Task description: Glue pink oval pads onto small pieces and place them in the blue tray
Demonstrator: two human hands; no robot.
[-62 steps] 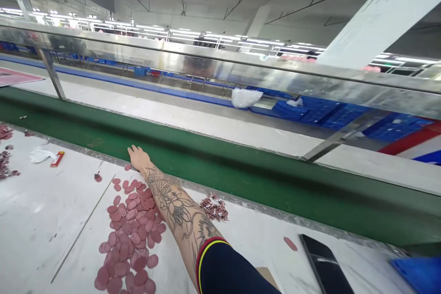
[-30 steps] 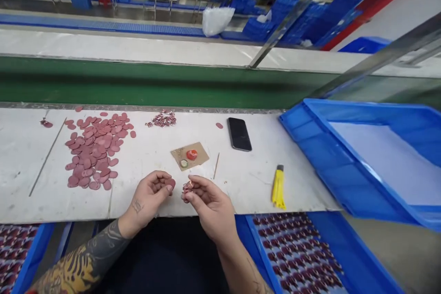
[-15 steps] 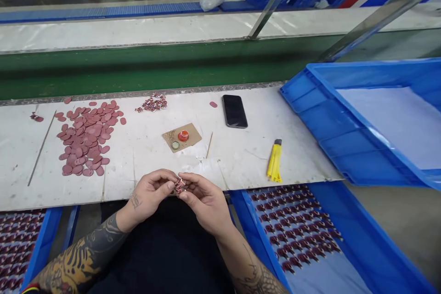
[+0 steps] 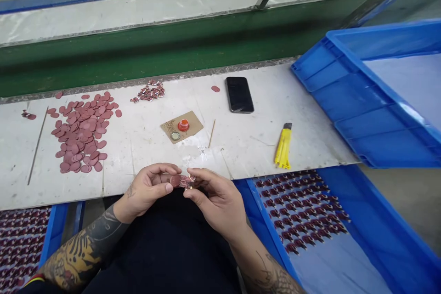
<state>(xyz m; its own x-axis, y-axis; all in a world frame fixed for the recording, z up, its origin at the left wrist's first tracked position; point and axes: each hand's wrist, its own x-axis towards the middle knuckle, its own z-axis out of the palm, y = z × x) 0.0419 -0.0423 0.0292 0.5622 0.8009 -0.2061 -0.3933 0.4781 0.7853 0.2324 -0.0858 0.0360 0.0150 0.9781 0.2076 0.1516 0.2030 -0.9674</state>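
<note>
Our left hand grips a pink oval disc between thumb and curled fingers, and our right hand pinches a small pink-and-white piece against the disc's right edge. The piece is too small to make out. Both hands are clenched on their pieces, just over the near edge of the white work table.

Far left on the table lies a loose spread of pink oval discs, and beyond our hands sits a heap of small pink-and-white pieces. Straight ahead is a cardboard square bearing a red bottle cap and a metal bottle cap, with a thin wooden stick just beside it.

To the right lie a black phone and a yellow utility knife, then a tilted blue tray. Below the table's near edge, another blue tray holds neat rows of finished pieces — a green conveyor belt runs along the far side.
</note>
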